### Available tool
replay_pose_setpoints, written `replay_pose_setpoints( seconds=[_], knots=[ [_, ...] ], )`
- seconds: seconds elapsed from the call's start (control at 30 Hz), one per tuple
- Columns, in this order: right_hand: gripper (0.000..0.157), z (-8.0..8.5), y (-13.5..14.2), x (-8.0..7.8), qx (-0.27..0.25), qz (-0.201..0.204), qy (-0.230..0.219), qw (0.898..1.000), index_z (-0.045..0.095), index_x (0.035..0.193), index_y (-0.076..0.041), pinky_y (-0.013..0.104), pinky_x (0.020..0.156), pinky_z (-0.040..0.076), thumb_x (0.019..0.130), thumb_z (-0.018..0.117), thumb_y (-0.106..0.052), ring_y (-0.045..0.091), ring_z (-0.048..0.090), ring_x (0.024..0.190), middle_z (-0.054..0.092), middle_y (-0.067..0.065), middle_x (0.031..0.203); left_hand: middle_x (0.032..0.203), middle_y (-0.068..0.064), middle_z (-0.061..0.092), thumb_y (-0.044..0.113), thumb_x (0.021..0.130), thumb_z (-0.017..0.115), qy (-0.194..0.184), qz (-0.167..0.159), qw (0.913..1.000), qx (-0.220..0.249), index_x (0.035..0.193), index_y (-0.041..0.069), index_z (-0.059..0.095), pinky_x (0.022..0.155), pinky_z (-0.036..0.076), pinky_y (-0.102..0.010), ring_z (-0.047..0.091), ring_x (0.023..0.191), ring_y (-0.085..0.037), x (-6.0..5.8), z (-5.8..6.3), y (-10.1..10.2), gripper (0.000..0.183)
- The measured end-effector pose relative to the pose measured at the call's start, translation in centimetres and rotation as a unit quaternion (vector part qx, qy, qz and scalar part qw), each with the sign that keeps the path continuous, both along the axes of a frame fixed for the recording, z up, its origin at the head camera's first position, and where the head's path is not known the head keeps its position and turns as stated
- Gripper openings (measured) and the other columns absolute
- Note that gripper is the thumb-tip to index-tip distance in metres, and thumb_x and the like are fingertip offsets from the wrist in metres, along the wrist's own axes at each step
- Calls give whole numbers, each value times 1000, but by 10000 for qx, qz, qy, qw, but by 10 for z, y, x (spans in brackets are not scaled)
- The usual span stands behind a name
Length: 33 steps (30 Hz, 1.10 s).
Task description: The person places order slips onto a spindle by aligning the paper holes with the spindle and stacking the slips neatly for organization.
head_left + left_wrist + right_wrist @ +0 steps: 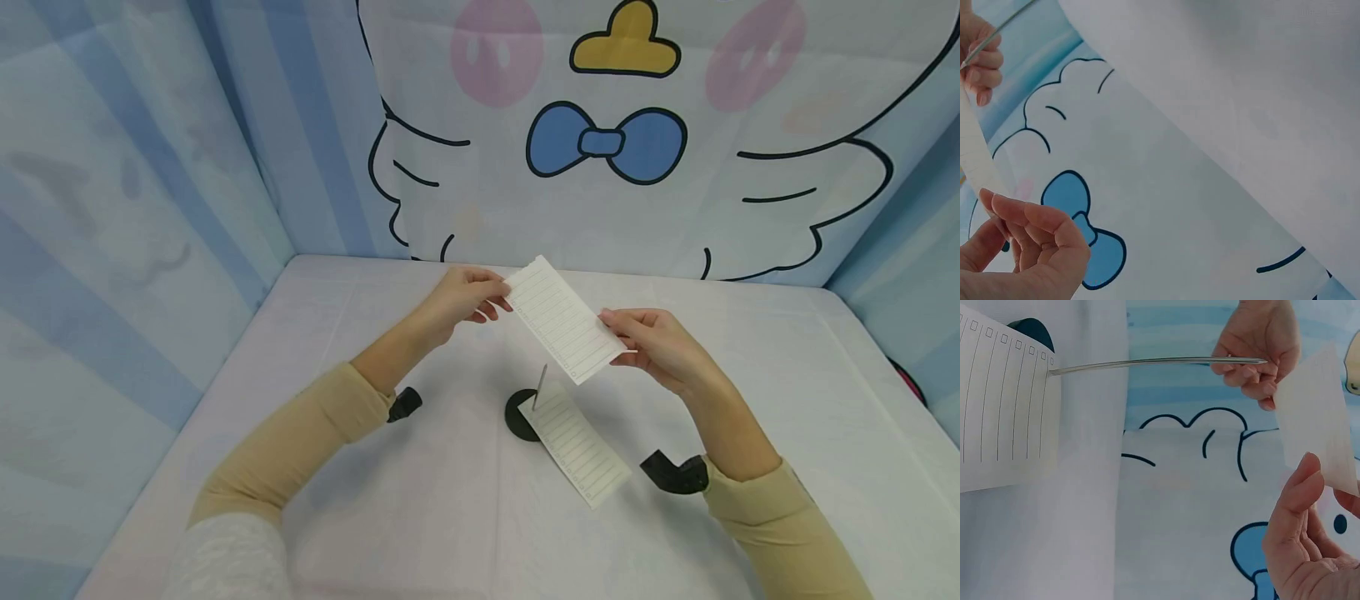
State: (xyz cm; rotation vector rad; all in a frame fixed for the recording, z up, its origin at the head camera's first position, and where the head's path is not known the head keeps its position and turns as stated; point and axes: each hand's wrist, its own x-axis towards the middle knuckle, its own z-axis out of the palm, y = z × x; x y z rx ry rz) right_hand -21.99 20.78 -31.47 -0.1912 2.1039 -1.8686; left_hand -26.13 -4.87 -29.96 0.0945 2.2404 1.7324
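A white lined checklist sheet [566, 321] is held tilted in the air between both hands. My left hand [471, 293] pinches its upper left edge between thumb and fingers. At the lower right edge, my right hand [660, 342] grips it the same way, thumb on one face as the right wrist view shows. Below the sheet stands a paper spike, its thin metal rod [1160, 361] rising from a round black base [519, 417]. Other lined paper [581, 450] is pierced by the rod and lies low over the base, slanting toward the front right.
A white cloth covers the table [420, 517]. Behind it hangs a curtain [600, 217] printed with a cartoon and a blue bow, with striped cloth at both sides. Black wrist cameras [675, 472] stick out from the tan sleeves.
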Motion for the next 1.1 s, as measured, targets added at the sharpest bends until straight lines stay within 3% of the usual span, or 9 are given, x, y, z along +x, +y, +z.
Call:
replay_pose_setpoints(
  seconds=[0.2, 0.57, 0.9, 1.1],
  knots=[
    [45, -1, 1, 2, 406, 79, 137, 9991, 48, 117, 15, 25, 68, 52, 92, 56, -21, 11, 63, 78, 65, -4, 90, 81, -5, 66, 17, 90, 57, 36, -232, 9997, 25, 100, 4, 65, 64, 44, -24, 58, 68, -18, 9, -3, 7, 19],
    [36, -2, 8, 7, 1048, 106, 140, 9943, 56, 108, 10, 27, 69, 49, 90, 58, -21, 9, 60, 76, 65, -6, 82, 77, -3, 66, 18, 90, 57, -41, -656, 9978, -115, 98, 3, 65, 66, 45, -25, 57, 67, -15, 18, -10, 5, 18],
    [32, -2, 21, 9, 1356, 953, 65, 9861, 57, 102, 14, 29, 63, 51, 91, 55, -16, 14, 63, 71, 66, 1, 81, 75, -1, 63, 20, 89, 58, -96, -1334, 9894, -560, 93, 4, 66, 75, 46, -34, 57, 72, -19, 21, -12, 1, 19],
    [25, 0, 29, 11, 1597, 1455, 58, 9764, 62, 94, 7, 27, 59, 47, 91, 56, -17, 14, 58, 63, 65, 1, 74, 75, -2, 62, 20, 90, 57, -9, -1743, 9825, -650, 94, 3, 65, 70, 45, -28, 57, 73, -18, 24, -15, 3, 20]
  ],
)
